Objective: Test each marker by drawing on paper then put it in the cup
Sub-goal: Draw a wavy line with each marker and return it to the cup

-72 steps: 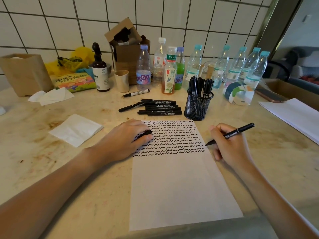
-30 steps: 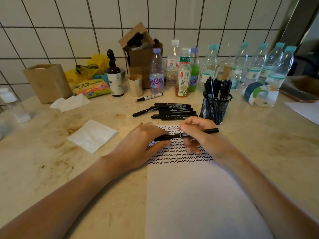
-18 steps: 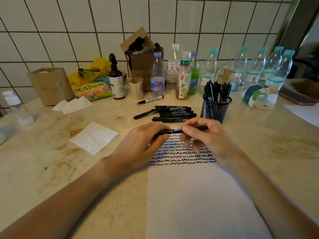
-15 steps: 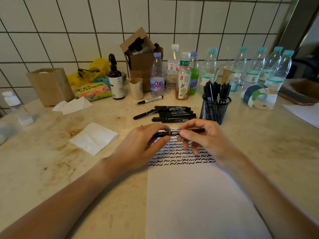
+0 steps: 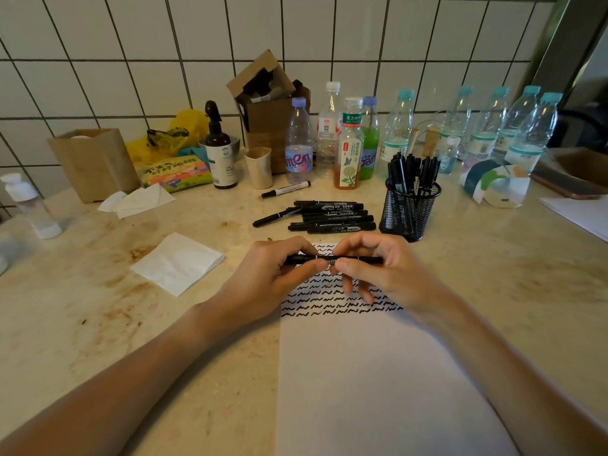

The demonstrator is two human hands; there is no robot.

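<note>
Marker (image 5: 332, 259) now capped; stained counter (image 5: 98, 291), tiled wall (image 5: 131, 60).

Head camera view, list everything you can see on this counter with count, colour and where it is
marker: one, black, held level over the paper by both hands
paper: one white sheet, front centre, black squiggle rows at its far end
mesh cup: one, black, behind the paper, full of black markers
loose markers: a black pile left of the cup; exact count unclear
white marker: one, behind the pile
bottles: about ten, mostly clear plastic, along the tiled wall
spray bottle: one, dark brown, back left
cardboard box: one, brown, open, by the wall
napkin: one, white, left of the paper
left hand: grips the marker's left end
right hand: pinches its right part
</note>
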